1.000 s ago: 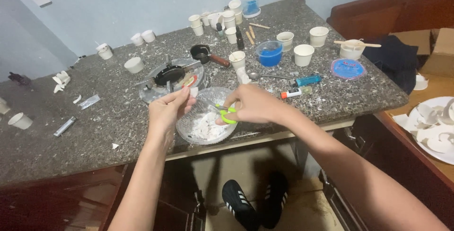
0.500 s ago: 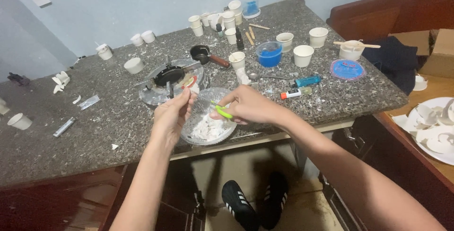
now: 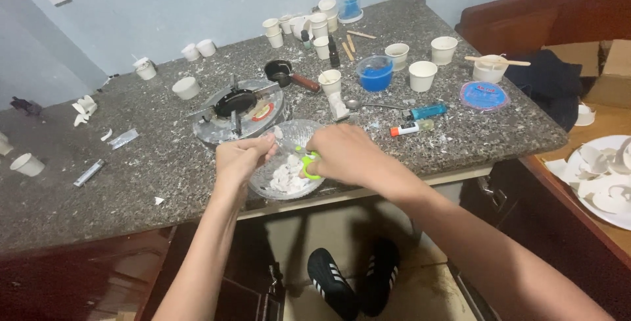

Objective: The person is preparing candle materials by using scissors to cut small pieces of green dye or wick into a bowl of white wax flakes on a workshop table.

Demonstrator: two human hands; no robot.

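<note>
Bowl [image 3: 284, 163] sits at the counter [image 3: 131, 183] edge, full of white chunks [image 3: 288, 176]. Left hand [image 3: 242, 158] pinches its rim to steady it; right hand [image 3: 342, 155] grips green scissors [image 3: 307, 163] over the chunks. Burner [image 3: 238, 107] sits just behind.

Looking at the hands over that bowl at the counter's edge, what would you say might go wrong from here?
1. The clear bowl of white chunks sits right at the counter edge; a push could tip it to the floor, near the shoes.
2. The right hand works a green-handled tool, seemingly scissors, close to the left hand; fingers might get nicked.
3. Chunks may scatter onto the crumb-strewn counter.
</note>
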